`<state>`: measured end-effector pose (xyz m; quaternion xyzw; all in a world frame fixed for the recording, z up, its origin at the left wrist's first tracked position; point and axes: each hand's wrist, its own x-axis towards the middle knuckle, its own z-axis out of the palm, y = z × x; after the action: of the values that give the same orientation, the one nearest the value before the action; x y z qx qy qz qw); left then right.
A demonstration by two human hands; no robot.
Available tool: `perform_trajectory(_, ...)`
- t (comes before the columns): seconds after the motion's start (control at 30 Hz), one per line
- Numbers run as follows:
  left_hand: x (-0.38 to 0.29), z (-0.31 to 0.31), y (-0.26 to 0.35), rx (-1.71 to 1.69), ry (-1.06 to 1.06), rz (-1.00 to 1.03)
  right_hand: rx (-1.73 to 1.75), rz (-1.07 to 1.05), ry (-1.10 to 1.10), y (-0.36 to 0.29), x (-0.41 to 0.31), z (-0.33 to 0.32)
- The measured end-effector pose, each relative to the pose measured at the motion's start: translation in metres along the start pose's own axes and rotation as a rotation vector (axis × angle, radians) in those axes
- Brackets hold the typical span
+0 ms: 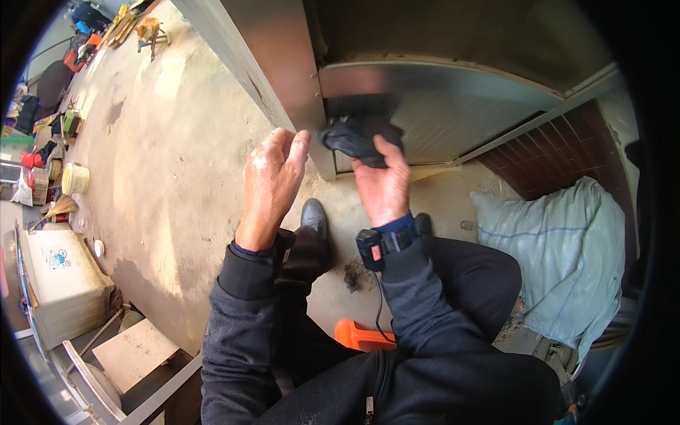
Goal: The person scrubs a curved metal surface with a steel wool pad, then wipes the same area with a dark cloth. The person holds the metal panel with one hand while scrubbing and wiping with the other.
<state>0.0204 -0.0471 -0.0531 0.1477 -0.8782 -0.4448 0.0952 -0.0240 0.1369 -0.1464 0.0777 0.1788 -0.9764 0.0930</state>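
In the middle of the view my right hand grips a bunched dark cloth, palm up, its thumb over the cloth. The cloth is blurred and lies in front of the lower panel of a metal-framed door; whether it touches the panel I cannot tell. To the left, my left hand is raised with its back towards me, fingers curled and thumb beside them, close to the door frame's edge. Nothing shows in it, though its palm is hidden. Both wrists bear black straps, the right one with a small box and a cable.
A stuffed white woven sack lies at the right by dark red boards. An orange plastic piece is between my legs. At the left stand a white box, a bucket and a straw broom.
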Motion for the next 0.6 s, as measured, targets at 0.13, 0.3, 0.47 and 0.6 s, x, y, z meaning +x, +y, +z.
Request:
perform_trajectory(0.13, -0.005, -0.003, 0.001, -0.090, -0.029, -0.012, 0.110, -0.204, -0.235, -0.077, -0.034, 0.025)
perform_trajectory(0.3, -0.011, -0.001, 0.005, -0.133, -0.056, 0.024, 0.092, -0.325, -0.401, -0.135, -0.007, -0.009)
perform_trajectory(0.47, -0.009, 0.002, 0.006, -0.136, -0.117, 0.031, -0.552, -0.509, 0.202, -0.052, 0.038, -0.080)
perform_trajectory(0.6, -0.004, 0.002, 0.002, -0.151, -0.127, 0.010, -0.541, -0.152, 0.711, 0.023, 0.054, -0.168)
